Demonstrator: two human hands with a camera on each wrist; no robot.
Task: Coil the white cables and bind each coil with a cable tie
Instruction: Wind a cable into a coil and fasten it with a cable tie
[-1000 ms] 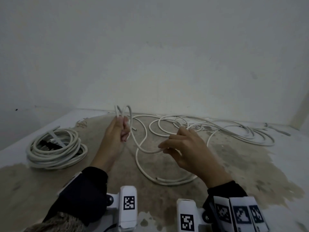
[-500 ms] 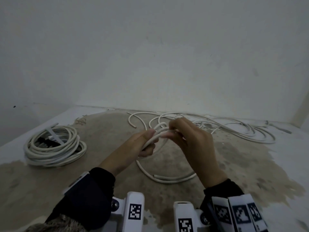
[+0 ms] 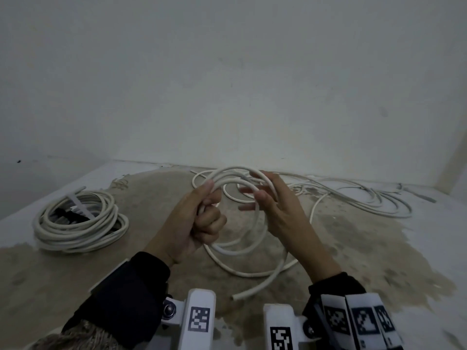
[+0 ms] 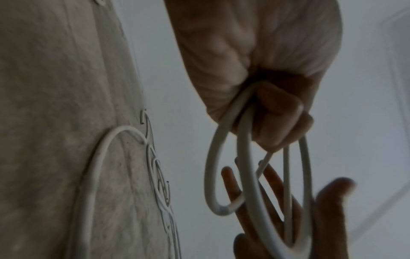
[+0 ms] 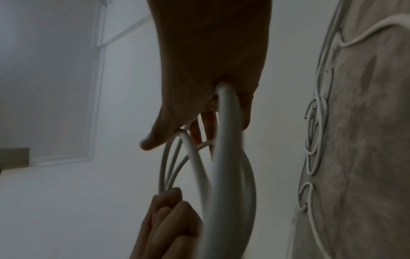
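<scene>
Left hand (image 3: 188,224) fingers (image 4: 275,122) curled, gripping white cable (image 3: 235,174) loops; right hand (image 3: 285,210) fingers (image 3: 255,176) straight, inside the loops. Bound coil (image 3: 78,221) well left on floor (image 3: 151,198).

Bare left hand (image 3: 188,224) and bare right hand (image 3: 283,210). Black sleeves (image 3: 131,296) to both wrists; at 7 o'clock, fuzzy grey-brown knit edge (image 3: 83,337) over the left one. White wrist mounts (image 3: 199,322) at 6 o'clock, with silver screws (image 3: 168,309) and black-and-white square markers (image 3: 360,320), three in a row on the right.
</scene>
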